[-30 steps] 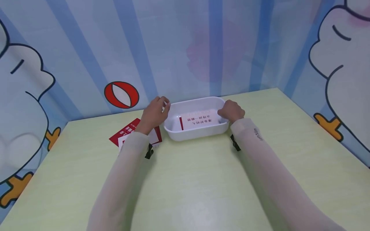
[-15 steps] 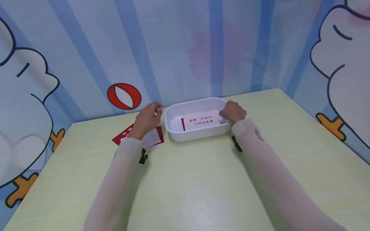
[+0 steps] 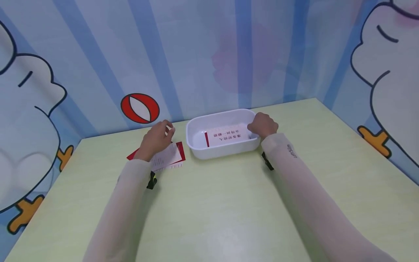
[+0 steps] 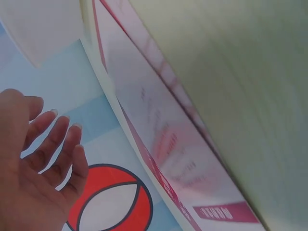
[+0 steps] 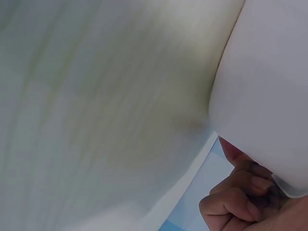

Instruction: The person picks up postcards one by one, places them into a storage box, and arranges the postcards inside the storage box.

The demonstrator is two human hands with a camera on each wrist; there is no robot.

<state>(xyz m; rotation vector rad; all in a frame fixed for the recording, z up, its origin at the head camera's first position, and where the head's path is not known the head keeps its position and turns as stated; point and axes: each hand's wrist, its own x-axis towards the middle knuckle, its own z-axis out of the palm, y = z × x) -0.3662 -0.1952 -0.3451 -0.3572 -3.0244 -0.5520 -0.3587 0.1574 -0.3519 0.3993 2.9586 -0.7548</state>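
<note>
My right hand [image 3: 263,124] grips the right end of a white plastic tub [image 3: 226,151], its thumb inside the rim. The right wrist view has the curled fingers [image 5: 230,202] beyond the tub's outer wall [image 5: 264,86]. Inside the tub lies a white card [image 3: 229,136] with red characters and a red stripe. Left of the tub, my left hand [image 3: 155,140] hovers over a small spread of cards, holding nothing. Its fingers are loosely bent and apart in the left wrist view. A white printed card [image 3: 167,156] tops a red card [image 3: 181,150]; the hand and sleeve hide part of the spread.
The pale green table [image 3: 209,203] meets a blue striped backdrop [image 3: 203,54] just behind the tub. A red and white ball [image 3: 140,108] and large white cartoon figures are printed on the backdrop. Side panels stand left and right.
My left hand has moved from beside the tub's left end leftward over the cards, uncovering more of the white card. My right hand and the tub have stayed in place.
</note>
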